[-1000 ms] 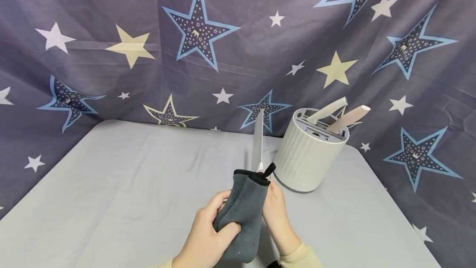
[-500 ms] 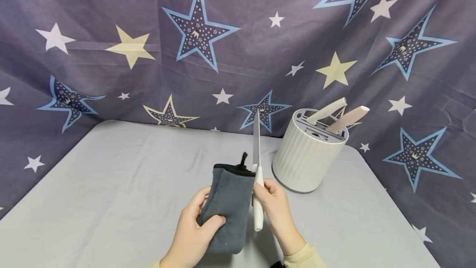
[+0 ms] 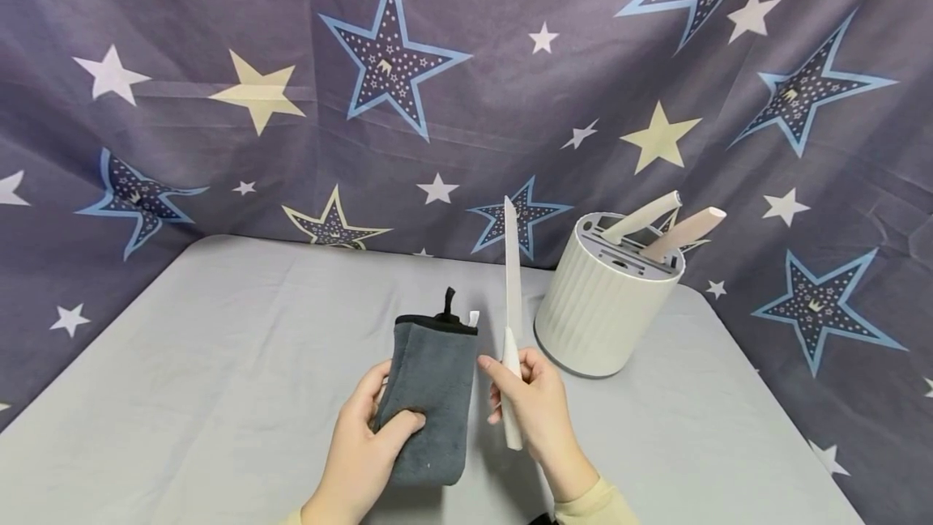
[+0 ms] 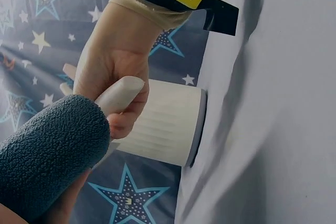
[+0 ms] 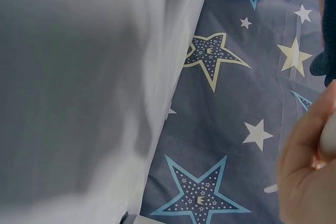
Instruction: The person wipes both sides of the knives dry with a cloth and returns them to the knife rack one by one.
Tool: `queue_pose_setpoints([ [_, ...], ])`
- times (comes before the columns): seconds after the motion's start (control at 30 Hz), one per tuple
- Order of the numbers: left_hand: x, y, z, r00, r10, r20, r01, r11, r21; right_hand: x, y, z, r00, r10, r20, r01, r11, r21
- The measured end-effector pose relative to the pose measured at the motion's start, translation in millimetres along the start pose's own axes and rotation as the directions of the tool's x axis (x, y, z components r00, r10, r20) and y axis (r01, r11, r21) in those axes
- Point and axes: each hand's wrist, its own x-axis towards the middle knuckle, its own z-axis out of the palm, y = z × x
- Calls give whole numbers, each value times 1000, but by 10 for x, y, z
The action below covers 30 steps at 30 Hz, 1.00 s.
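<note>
In the head view my left hand (image 3: 353, 448) grips a folded dark grey towel (image 3: 430, 395), thumb across its front and fingers behind. Black trim, a black loop and a small white tag show at its top edge. To the right, my right hand (image 3: 543, 420) holds a kitchen knife (image 3: 513, 290) by its white handle, the blade pointing up and away. A narrow gap separates the knife from the towel. The left wrist view shows the towel's rounded end (image 4: 58, 150) close to the butt of the knife handle (image 4: 123, 92). In the right wrist view, curled fingers (image 5: 302, 171) surround the handle.
A cream ribbed knife block (image 3: 601, 310) stands right of the knife, with a white-handled knife (image 3: 641, 217) and a pinkish-handled one (image 3: 685, 233) in its slots. A pale grey cloth (image 3: 219, 395) covers the table. Behind hangs a star-printed curtain (image 3: 466, 152).
The towel, earlier overlapping the knife's handle, has moved left and away from it. The handle has come into view, and the knife has turned slightly in my right hand.
</note>
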Motion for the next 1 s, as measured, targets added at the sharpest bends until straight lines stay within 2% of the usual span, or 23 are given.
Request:
queue_pose_setpoints([
  [0.27,1,-12,1,1000,-12,12,12,1000,-11,-20,-10,1,1000,-13,4,13,999,-33],
  [0.6,3,-9,4,1000,-5,7,5,1000,-9,-14,-19,0,997,-59,-49,54,994,-97],
  [0.87,7,-14,10,1000,-12,7,12,1000,-18,-22,-22,-5,990,-117,-74,102,978,-184],
  [1.0,7,-15,12,1000,-10,8,10,1000,-17,-23,-26,-7,993,-95,-65,82,980,-180],
])
